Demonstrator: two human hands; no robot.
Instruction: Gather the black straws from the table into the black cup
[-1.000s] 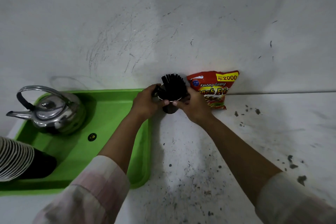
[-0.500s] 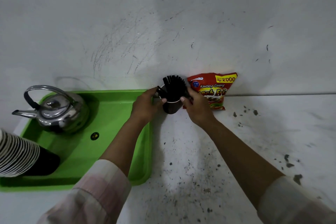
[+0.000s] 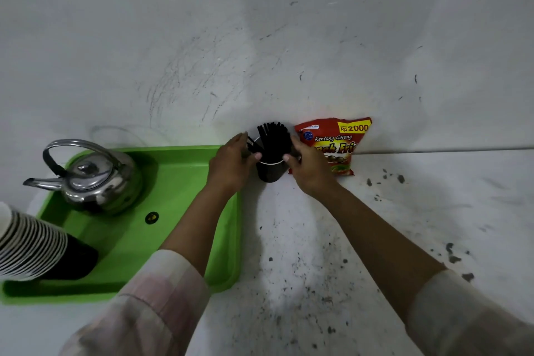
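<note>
The black cup (image 3: 270, 172) stands upright on the white table, close to the wall, with a bundle of black straws (image 3: 274, 139) sticking out of its top. A few straws (image 3: 250, 145) lean left over the rim. My left hand (image 3: 231, 166) flanks the cup on its left, fingers fairly straight beside the leaning straws and thumb tip at the rim. On the cup's right side is my right hand (image 3: 310, 172), its thumb tip at the rim and its fingers alongside the bundle. Neither hand wraps the cup.
A red snack bag (image 3: 338, 141) leans on the wall right behind my right hand. A green tray (image 3: 185, 182) lies left of the cup and holds a steel kettle (image 3: 95, 179) and a lying stack of cups (image 3: 31, 246). Dark specks dot the table (image 3: 318, 283).
My thumbs have spread apart at the rim and both hands have loosened their hold. The cup has stayed in place against the wall.
</note>
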